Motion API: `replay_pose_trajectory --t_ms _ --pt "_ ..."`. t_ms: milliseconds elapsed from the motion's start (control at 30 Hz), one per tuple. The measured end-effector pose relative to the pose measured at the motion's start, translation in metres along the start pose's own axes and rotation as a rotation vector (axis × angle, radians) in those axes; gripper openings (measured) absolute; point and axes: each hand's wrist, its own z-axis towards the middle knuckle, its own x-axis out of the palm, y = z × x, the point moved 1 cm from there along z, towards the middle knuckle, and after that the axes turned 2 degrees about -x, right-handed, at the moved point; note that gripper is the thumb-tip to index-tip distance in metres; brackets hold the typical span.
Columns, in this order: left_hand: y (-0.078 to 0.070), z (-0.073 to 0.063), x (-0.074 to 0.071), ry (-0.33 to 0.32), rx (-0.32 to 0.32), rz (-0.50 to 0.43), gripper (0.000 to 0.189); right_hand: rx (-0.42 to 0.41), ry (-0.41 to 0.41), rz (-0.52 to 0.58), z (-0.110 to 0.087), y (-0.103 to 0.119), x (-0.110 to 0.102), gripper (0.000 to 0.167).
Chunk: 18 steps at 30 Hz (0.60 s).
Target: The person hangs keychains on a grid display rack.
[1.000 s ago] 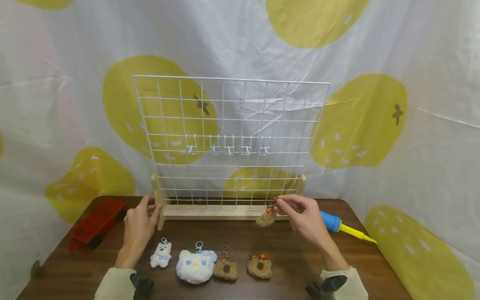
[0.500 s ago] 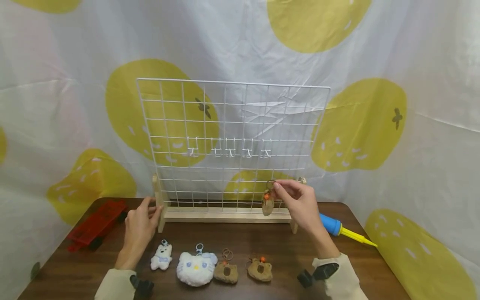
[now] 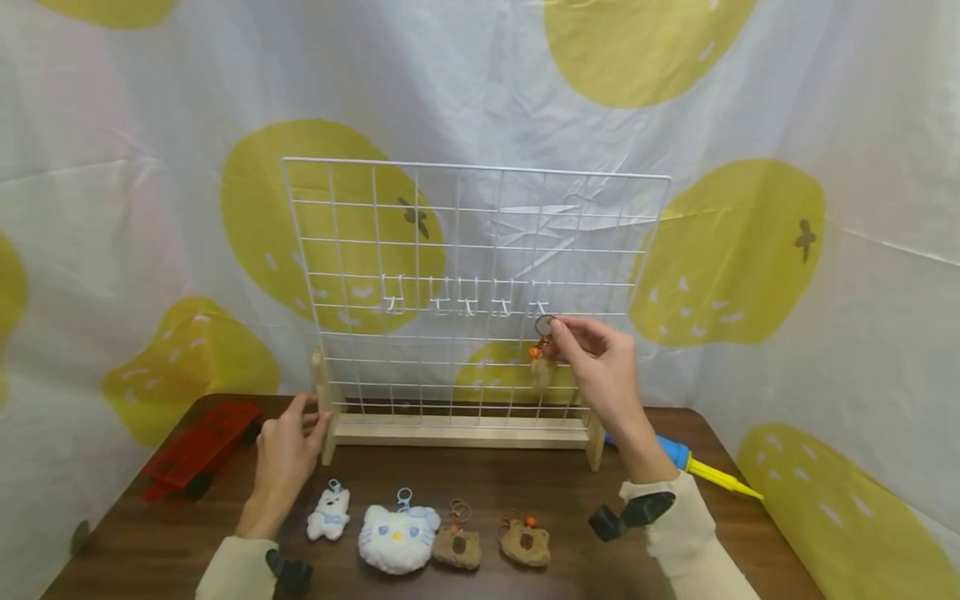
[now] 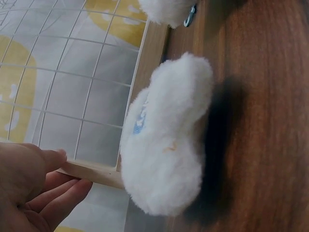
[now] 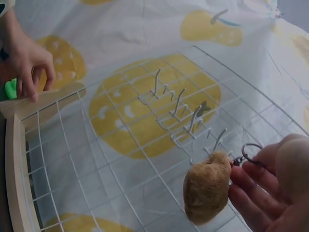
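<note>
My right hand [image 3: 603, 358] pinches the metal ring [image 3: 545, 326] of a brown plush keychain [image 3: 542, 375] with an orange bead. It hangs in front of a white wire grid [image 3: 480, 247], just below the rightmost of several white hooks [image 3: 540, 307]. In the right wrist view the plush [image 5: 207, 188] dangles beside my fingers, its ring [image 5: 252, 152] standing up near the hooks. My left hand [image 3: 288, 442] holds the left wooden post [image 3: 326, 408] of the grid's stand between thumb and fingers, also seen with the post [image 4: 91, 173] in the left wrist view.
Along the table's front lie a white bear keychain [image 3: 328, 514], a white cat plush [image 3: 397, 542] and two brown plush keychains, one left [image 3: 457, 548] and one right [image 3: 525, 544]. A red wheeled toy [image 3: 202, 450] stands at left. Behind my right arm lies a blue and yellow pump [image 3: 712, 473].
My right hand has lifted the brown plush keychain from near the stand's base up to just below the rightmost hook. The left hand stays on the post.
</note>
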Motion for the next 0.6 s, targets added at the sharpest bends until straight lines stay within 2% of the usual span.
replay_pose_trajectory --t_ms 167,367,600 --pt "-0.001 -0.001 0.001 -0.001 -0.002 -0.004 0.028 0.019 -0.048 0.005 0.006 0.002 0.001 0.029" --pt "0.000 -0.001 0.001 -0.004 0.007 -0.006 0.027 0.057 -0.040 0.013 0.005 -0.004 -0.001 0.030" --pt "0.001 0.000 0.001 -0.023 0.023 -0.008 0.027 0.086 -0.041 0.073 0.005 -0.016 0.000 0.035"
